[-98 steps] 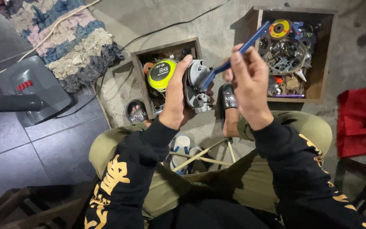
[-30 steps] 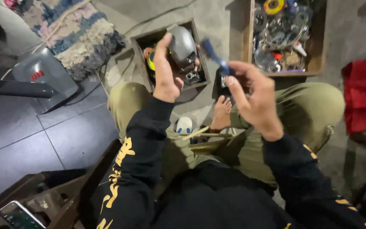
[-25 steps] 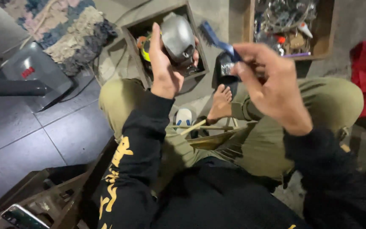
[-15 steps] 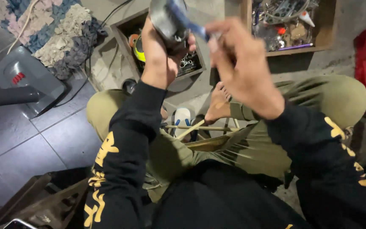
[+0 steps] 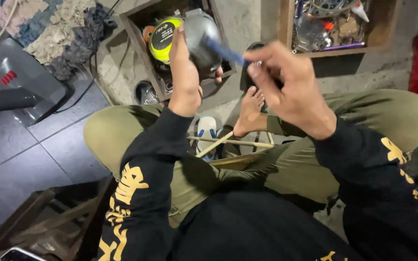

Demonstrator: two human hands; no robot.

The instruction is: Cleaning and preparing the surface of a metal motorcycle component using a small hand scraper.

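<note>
my left hand wrapped round a rounded grey metal part, held up over the wooden box with the yellow tape measure, right hand fingers pinching a blue-handled tool, tip touching the part, bare foot below

- A tape measure lies in the left wooden box, just left of the raised left hand. Its round face carries a black label ringed in bright yellow-green, with small pale print.
- A grey case on the floor at far left bears a small red mark with stripes near its upper side.
- A phone shows at the bottom left corner, only its edge in view, screen dark.
- The right wooden box holds clutter; whether any of it is packaging cannot be told.
</note>
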